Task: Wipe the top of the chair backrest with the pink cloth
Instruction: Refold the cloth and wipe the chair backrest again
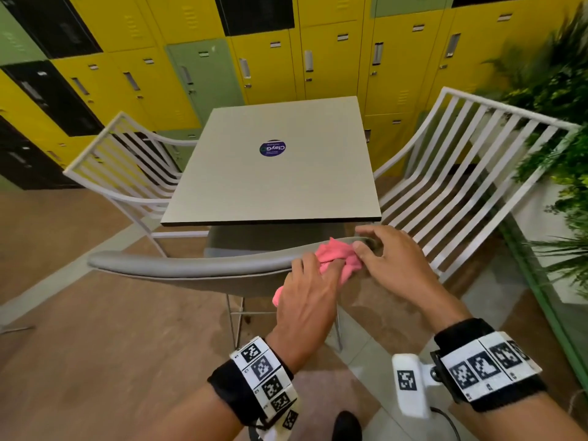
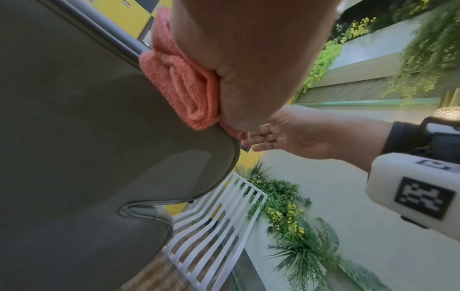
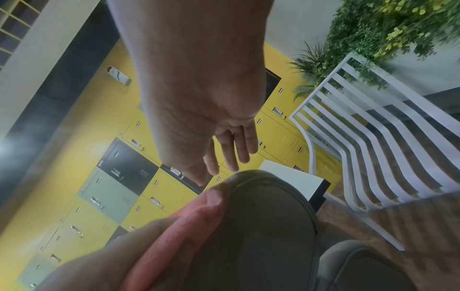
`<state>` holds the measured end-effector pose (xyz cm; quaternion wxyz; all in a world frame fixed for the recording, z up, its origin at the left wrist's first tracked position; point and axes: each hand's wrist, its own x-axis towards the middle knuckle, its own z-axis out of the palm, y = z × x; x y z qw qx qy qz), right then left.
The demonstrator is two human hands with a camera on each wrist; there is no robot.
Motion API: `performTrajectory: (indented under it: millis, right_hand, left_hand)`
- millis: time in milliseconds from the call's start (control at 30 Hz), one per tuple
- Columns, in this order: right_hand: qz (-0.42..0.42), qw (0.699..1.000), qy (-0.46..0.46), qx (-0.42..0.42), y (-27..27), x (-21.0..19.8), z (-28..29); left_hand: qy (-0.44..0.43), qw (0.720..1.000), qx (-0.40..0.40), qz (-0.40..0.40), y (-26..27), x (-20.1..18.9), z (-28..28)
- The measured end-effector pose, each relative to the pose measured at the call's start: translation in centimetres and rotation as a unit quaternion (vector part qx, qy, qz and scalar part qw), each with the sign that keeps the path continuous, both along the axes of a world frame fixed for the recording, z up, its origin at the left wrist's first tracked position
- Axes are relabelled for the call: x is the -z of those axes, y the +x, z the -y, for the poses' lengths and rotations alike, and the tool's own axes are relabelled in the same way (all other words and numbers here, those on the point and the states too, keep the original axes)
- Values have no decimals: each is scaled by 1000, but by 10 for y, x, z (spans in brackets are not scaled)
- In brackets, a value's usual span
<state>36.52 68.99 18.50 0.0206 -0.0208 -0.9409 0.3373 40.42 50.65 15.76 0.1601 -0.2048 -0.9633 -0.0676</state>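
A: Start at the left. What is the left hand [image 1: 307, 291] doing?

B: It reaches forward with its back up and lies over the pink cloth [image 1: 337, 259], fingers curled into the bunched folds and pressing them onto the top of the grey chair backrest [image 1: 191, 265]. In the left wrist view the heel of the hand pins the rolled cloth [image 2: 184, 88] against the padded edge of the backrest [image 2: 87, 118].

A: So where is the cloth along that backrest?

B: Near its right end, draped over the top edge. One corner hangs down the near side, under the left wrist.

A: And the right hand [image 1: 394, 259]?

B: Just right of the cloth, over the very end of the backrest. Its fingers are spread and nearly straight, holding nothing; the thumb tip lies against the cloth's right edge. The right wrist view shows the fingers [image 3: 236, 145] stretched forward above the rounded end of the backrest [image 3: 268, 226]. I cannot tell whether the palm touches the chair.

A: What lies past the backrest?

B: A square surface [image 1: 273, 167] with a round sticker [image 1: 272, 148], with white slatted chairs to its left [image 1: 127, 160] and right [image 1: 471, 179].
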Motion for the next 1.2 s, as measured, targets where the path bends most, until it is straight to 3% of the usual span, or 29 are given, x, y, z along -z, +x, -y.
performTrajectory:
  millis: [267,500,1200]
  right_hand:
    - [8,1000,4,15,-12,-12,13]
    - [10,1000,19,-5,-18,-15,59]
    - [38,982,105,-152,-20,-19,243]
  left_hand:
    - [31,998,-40,47,7,0,39]
    - [59,992,-60,91,14,-4,90]
    - [101,977,-184,40,9,11,310]
